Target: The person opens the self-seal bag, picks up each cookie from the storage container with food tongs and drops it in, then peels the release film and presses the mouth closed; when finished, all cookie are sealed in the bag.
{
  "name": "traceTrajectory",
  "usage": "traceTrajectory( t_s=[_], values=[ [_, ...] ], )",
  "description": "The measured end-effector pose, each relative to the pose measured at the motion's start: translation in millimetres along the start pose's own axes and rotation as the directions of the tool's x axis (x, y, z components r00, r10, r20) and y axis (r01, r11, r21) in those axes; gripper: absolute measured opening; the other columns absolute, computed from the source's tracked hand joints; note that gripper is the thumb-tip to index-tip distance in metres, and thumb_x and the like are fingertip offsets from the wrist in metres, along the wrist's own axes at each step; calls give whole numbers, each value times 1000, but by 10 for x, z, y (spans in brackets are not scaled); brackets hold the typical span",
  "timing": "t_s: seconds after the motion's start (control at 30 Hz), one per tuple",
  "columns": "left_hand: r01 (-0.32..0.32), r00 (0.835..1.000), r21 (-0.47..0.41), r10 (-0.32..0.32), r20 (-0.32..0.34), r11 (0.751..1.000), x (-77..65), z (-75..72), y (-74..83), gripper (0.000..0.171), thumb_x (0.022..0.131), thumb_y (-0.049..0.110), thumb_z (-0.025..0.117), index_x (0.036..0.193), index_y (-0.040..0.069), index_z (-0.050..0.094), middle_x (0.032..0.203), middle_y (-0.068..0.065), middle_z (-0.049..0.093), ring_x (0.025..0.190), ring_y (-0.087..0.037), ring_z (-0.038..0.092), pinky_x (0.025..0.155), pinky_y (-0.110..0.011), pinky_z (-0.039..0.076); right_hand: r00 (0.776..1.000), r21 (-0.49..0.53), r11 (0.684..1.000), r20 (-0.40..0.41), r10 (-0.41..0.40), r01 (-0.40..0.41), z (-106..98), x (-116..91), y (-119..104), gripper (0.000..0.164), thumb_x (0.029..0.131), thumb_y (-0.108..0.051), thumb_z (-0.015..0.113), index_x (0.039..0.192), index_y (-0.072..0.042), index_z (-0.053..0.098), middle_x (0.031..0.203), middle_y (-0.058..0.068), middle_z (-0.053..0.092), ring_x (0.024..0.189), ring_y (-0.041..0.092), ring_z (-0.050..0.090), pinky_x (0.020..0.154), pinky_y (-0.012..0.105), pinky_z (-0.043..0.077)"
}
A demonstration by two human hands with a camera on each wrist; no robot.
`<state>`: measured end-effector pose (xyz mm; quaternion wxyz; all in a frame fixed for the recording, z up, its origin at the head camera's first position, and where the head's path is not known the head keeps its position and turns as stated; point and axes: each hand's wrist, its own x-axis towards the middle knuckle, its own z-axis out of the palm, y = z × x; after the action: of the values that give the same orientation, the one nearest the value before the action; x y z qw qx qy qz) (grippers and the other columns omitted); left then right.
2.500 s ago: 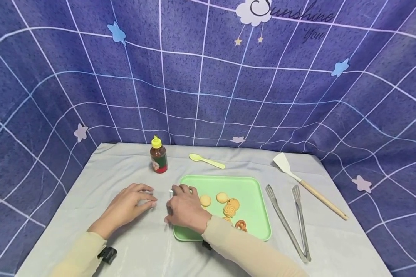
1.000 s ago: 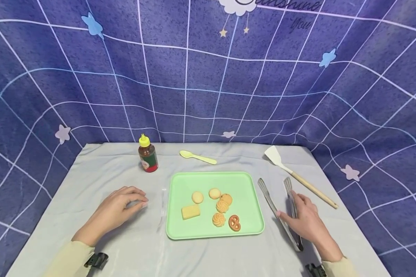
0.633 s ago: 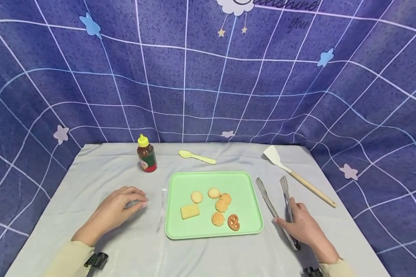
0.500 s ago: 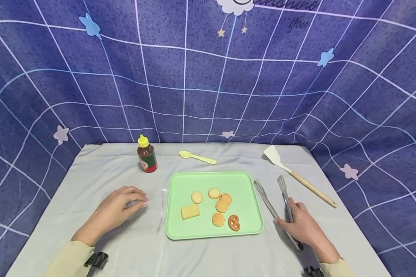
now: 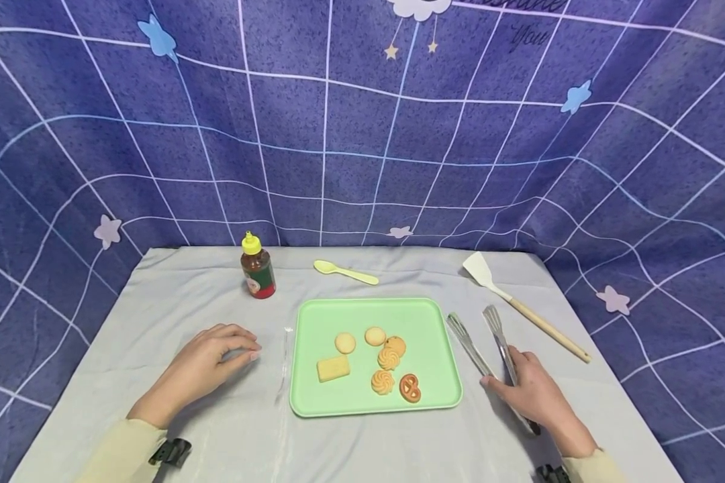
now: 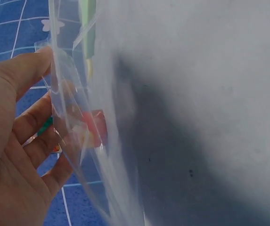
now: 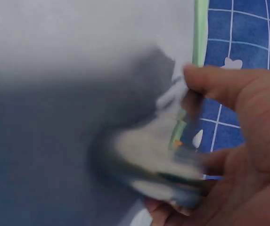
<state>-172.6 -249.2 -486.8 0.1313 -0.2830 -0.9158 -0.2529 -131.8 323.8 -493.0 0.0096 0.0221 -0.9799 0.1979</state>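
Note:
In the head view, my left hand (image 5: 208, 355) is at the left, fingers curved, holding the edge of a clear plastic bag (image 5: 284, 365). The left wrist view shows its film at my thumb and fingertips. On the right, my right hand (image 5: 534, 392) grips metal tongs (image 5: 468, 346) with thumb and fingers on either arm, tips spread and pointing to the back. In the right wrist view the tongs look blurred. Between my hands lies a light green tray (image 5: 423, 320) bearing a rectangular biscuit (image 5: 333, 368), a pretzel (image 5: 409, 388) and several round biscuits (image 5: 345, 343).
A sauce bottle (image 5: 258, 274) with a yellow cap stands at the back left. A yellow-green spoon (image 5: 353, 274) lies behind the tray. Right of the tongs is a white spatula (image 5: 546, 327) with a wooden handle. A blue grid curtain (image 5: 362, 134) surrounds the table.
My right hand has gone from the tray's left side to the tongs and taken hold of them. The tongs have turned a little and their tips are slightly closer together. My left hand stays.

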Motion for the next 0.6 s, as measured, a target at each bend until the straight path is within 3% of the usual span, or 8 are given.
traceTrajectory(
  t_s=[0.23,0.43,0.53,0.6],
  values=[
    [-10,1000,-2,10,-19,1000,4,-6,20,9,82,24,75,90,26,73,98,17,60,96,-7,55,83,-33,42,997,167,985,-79,-20,33,-28,34,24,77,85,-43,67,137,5,35,116,23,50,107,38,48,87,55,38],
    [-10,1000,6,10,-23,1000,-7,-13,4,8,83,26,73,90,27,72,98,17,59,96,-7,55,83,-34,42,990,214,966,-38,-137,142,-42,21,-95,70,91,-43,59,144,-9,29,108,4,60,98,24,56,82,47,43],
    [-6,1000,0,6,-15,1000,-15,-3,-7,7,84,27,73,91,28,72,98,18,59,95,-7,56,82,-34,42,956,178,940,-22,-291,290,-24,3,-164,65,91,-37,61,145,-14,33,119,0,58,105,19,55,85,43,44],
    [-6,1000,-1,6,-12,1000,-23,4,-9,7,84,27,72,91,28,72,98,18,59,95,-7,56,82,-34,43,912,147,901,-14,-410,407,-13,-5,-209,64,89,-33,65,144,-17,36,127,-2,55,107,15,55,87,38,45]
  ],
)
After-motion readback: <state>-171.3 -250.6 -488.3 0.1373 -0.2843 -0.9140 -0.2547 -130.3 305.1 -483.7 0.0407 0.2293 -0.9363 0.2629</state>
